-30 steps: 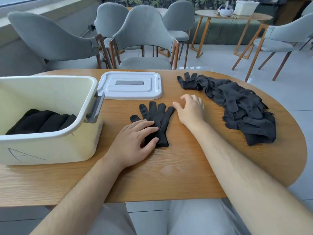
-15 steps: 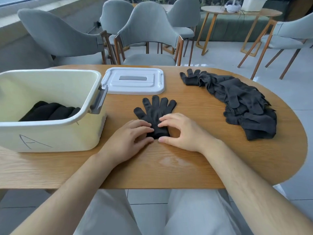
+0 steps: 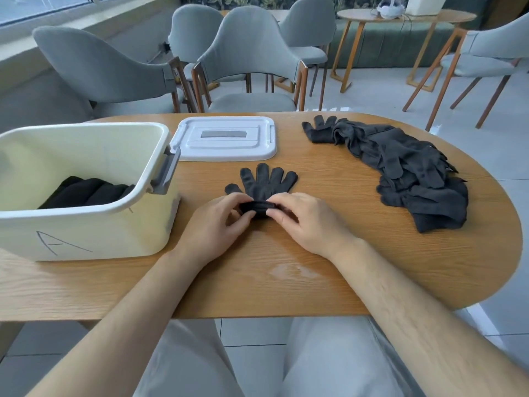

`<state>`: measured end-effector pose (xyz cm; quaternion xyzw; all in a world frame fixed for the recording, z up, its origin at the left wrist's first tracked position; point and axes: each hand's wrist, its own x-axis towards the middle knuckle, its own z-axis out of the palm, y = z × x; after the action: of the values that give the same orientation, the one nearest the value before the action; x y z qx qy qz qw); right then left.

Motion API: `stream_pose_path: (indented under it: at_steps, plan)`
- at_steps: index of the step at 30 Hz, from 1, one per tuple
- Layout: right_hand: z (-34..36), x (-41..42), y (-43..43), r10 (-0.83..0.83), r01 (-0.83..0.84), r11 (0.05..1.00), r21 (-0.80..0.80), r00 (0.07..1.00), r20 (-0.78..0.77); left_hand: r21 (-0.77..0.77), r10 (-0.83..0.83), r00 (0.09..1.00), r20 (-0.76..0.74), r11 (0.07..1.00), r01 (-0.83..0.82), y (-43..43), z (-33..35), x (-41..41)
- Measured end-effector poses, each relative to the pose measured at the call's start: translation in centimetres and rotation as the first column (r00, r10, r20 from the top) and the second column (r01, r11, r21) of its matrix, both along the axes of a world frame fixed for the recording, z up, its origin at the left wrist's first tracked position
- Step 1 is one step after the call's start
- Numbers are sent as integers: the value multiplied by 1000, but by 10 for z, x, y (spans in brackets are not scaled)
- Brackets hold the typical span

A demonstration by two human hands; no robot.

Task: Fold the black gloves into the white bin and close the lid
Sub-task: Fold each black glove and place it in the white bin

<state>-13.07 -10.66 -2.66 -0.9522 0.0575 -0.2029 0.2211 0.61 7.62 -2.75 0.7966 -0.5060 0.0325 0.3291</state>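
Right now both hands are together at the wrist end of a black glove (image 3: pixel 264 186) lying flat on the wooden table (image 3: pixel 329 270), glove fingers spread and pointing away from the person. Left hand (image 3: pixel 213 224) pinches the left side of the rolled-up cuff (image 3: pixel 257 207), thumb and fingertips closed on the fabric; right hand (image 3: pixel 305 222) pinches the right side the same way, so both are clamped on the glove, knuckles nearly meeting over the cuff. Cuff edge is lifted and curled into a thick dark roll between the two grips; rest of the glove stays flat just beyond the hands. Well to the left of the left hand sits the white bin (image 3: pixel 94 224), open, letter A scrawled on its near wall, grey handle (image 3: pixel 166 173) on the side facing the hands. Inside it, folded black gloves (image 3: pixel 86 191) lie along the bottom. Lid (image 3: pixel 226 138) rests flat on the table beyond the hands, just past the glove's fingertips, beside the bin's far right corner, not touching the glove. Off to the right of the right hand, well apart from it, a loose pile of black gloves (image 3: pixel 409 173) stretches from the far table edge toward the near right. Both forearms are bare and cross the near table edge. Grey chairs (image 3: pixel 249 53) stand beyond the table; a small round table (image 3: pixel 406 17) is further back.
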Motion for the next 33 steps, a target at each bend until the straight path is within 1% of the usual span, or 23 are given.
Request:
stream_pose_path:
  at_steps: [2, 5, 7, 9, 11, 14, 16, 19, 21, 23, 25, 28, 30, 33]
  plan:
    - [1, 4, 5, -64, 63, 995, 71, 998, 22, -39, 48, 997, -61, 998, -50, -1, 2, -2]
    - [-2, 10, 7, -115, 111, 982, 151, 993, 20, -84, 71, 993, -92, 993, -79, -6, 3, -2]
    - [-3, 13, 6, -139, 134, 970, 204, 990, 10, -101, 64, 996, -65, 992, -70, -9, 3, 0]
    - [-2, 15, 5, -166, 159, 959, 235, 986, 11, -97, 69, 998, 5, 993, -68, -12, 0, 3]
    - [-4, 18, 5, -186, 175, 967, 184, 981, 45, -73, 69, 996, 56, 995, -65, -14, -2, 3]
    - [-10, 18, 8, -128, 123, 991, 53, 985, 114, -78, -2, 988, 154, 997, 14, -16, -11, 5]
    - [-13, 12, 8, -80, 81, 997, -11, 993, 88, -73, -13, 982, 189, 997, 27, -13, -15, 5]
    - [-11, 2, 5, -72, 68, 994, -87, 997, -38, 33, -20, 987, 162, 999, 14, -4, -14, 4]
    - [-9, 3, 3, -82, 78, 994, -75, 995, -49, 75, -26, 988, 150, 997, 15, -2, -13, 5]
    - [-6, 6, 3, -77, 76, 996, -38, 997, -22, 55, -10, 989, 146, 998, 2, -3, -11, 6]
    - [-3, 9, 4, -75, 76, 996, 36, 997, -9, 27, 10, 990, 137, 1000, -14, -5, -10, 6]
    - [0, 11, 5, -114, 122, 981, 150, 991, -66, -34, 51, 998, 32, 998, -49, -4, -8, 6]
    - [3, 15, 5, -122, 135, 977, 164, 989, -87, -76, 59, 997, -44, 995, -62, -6, -5, 5]
    - [6, 24, 5, -143, 155, 981, 119, 984, -106, -86, 58, 995, -78, 994, -64, -14, -2, 6]
